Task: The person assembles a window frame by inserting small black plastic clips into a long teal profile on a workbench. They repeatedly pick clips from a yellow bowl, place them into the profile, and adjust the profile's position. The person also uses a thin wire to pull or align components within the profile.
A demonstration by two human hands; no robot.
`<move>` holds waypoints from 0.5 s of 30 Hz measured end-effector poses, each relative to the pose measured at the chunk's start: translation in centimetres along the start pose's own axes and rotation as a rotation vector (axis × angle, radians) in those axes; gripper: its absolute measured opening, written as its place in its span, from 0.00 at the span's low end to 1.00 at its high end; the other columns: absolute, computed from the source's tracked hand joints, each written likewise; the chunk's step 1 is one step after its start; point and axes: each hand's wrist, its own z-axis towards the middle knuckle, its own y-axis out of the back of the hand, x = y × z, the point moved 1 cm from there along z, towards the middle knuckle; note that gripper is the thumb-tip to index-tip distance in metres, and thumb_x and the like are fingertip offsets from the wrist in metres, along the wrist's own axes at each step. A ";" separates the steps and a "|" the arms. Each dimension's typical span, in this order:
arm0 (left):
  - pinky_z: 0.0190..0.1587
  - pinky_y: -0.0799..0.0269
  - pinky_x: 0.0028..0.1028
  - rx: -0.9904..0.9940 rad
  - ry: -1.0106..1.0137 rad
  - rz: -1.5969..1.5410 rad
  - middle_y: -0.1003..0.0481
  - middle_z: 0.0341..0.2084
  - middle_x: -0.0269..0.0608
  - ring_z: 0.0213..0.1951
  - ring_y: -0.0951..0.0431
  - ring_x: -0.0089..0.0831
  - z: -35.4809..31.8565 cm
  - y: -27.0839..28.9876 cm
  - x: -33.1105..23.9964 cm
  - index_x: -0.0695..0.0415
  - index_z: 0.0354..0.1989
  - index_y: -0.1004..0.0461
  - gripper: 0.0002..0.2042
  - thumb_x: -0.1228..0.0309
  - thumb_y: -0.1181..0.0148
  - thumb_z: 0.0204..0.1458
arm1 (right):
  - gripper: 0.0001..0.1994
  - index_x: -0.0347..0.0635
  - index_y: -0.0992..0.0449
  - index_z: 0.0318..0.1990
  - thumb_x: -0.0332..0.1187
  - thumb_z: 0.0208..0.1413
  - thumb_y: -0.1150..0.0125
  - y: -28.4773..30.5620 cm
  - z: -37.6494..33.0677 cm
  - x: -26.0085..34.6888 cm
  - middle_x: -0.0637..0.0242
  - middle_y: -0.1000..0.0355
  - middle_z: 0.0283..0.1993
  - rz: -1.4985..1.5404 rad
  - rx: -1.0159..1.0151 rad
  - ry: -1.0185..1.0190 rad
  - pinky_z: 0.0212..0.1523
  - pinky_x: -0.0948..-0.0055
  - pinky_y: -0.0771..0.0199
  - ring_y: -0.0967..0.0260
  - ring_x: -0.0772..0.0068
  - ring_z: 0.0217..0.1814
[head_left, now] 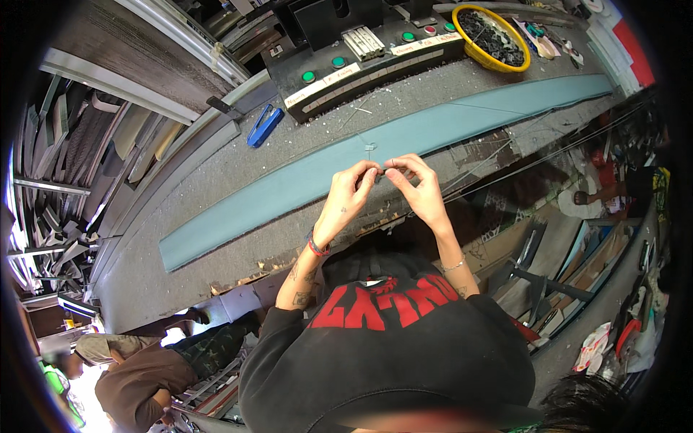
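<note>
Closest to us is our own black hooded top with red print [382, 317], and from it our two forearms rise toward the bench [216, 180]. Our left hand [349, 195] and right hand [417, 189] meet fingertip to fingertip just above the near edge of a long teal strip [289, 189] that runs diagonally across the bench. Both sets of fingers are pinched nearly closed on one small thing between them, too small to name; a thin thread [505, 169] seems to run off from there to the right, so we judge it to be a threading or knotting step, still in hand. A next move would call for steady fingertips and keeping that line taut. On the strip just beyond our fingers lies one small pale clip [369, 147]. Counting the rest: one teal strip, one blue stapler [264, 125] to the left of it, one yellow bowl [491, 37] of dark small parts at the far right, one black machine [361, 61] with four green buttons and one red. We wear one red wristband [316, 247] on the left wrist. Another person [137, 375] crouches at lower left, well apart from our hands.
</note>
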 end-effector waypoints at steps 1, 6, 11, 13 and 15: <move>0.26 0.37 0.23 0.016 -0.027 -0.017 0.26 0.22 0.38 0.22 0.34 0.19 -0.6 -0.2 0.0 0.64 0.38 0.25 0.09 0.71 0.49 0.57 | 0.09 0.34 0.23 0.35 0.33 0.56 0.41 -0.3 -0.3 -0.1 0.68 0.30 0.33 0.045 -0.015 -0.035 0.38 0.79 0.36 0.35 0.80 0.37; 0.34 0.30 0.31 0.050 -0.210 0.107 0.24 0.28 0.48 0.29 0.24 0.38 -4.1 -1.5 0.0 0.64 0.37 0.27 0.07 0.76 0.48 0.54 | 0.12 0.31 0.26 0.25 0.30 0.58 0.44 -1.9 -1.9 -1.3 0.67 0.34 0.28 0.208 -0.136 -0.073 0.34 0.78 0.38 0.38 0.79 0.31; 0.38 0.28 0.33 0.077 -0.298 0.161 0.24 0.29 0.47 0.34 0.23 0.43 -5.6 -0.9 0.0 0.62 0.37 0.26 0.07 0.80 0.48 0.50 | 0.12 0.32 0.25 0.27 0.32 0.58 0.44 -2.8 -2.2 -2.5 0.66 0.34 0.27 0.006 -0.273 0.067 0.34 0.77 0.38 0.39 0.76 0.30; 0.39 0.28 0.35 0.010 -0.311 0.172 0.23 0.31 0.47 0.34 0.23 0.43 -5.0 1.4 0.1 0.61 0.35 0.25 0.08 0.81 0.49 0.49 | 0.12 0.33 0.24 0.29 0.33 0.59 0.44 -1.8 -1.8 -3.2 0.65 0.33 0.27 -0.077 -0.382 0.009 0.34 0.76 0.38 0.38 0.74 0.30; 0.35 0.28 0.32 -0.334 -0.127 0.265 0.22 0.30 0.44 0.29 0.23 0.36 -3.8 5.3 0.4 0.59 0.35 0.23 0.07 0.76 0.48 0.55 | 0.10 0.36 0.23 0.33 0.34 0.57 0.42 -0.5 -1.5 -3.9 0.62 0.31 0.31 -0.352 -0.435 -0.008 0.38 0.72 0.35 0.36 0.67 0.35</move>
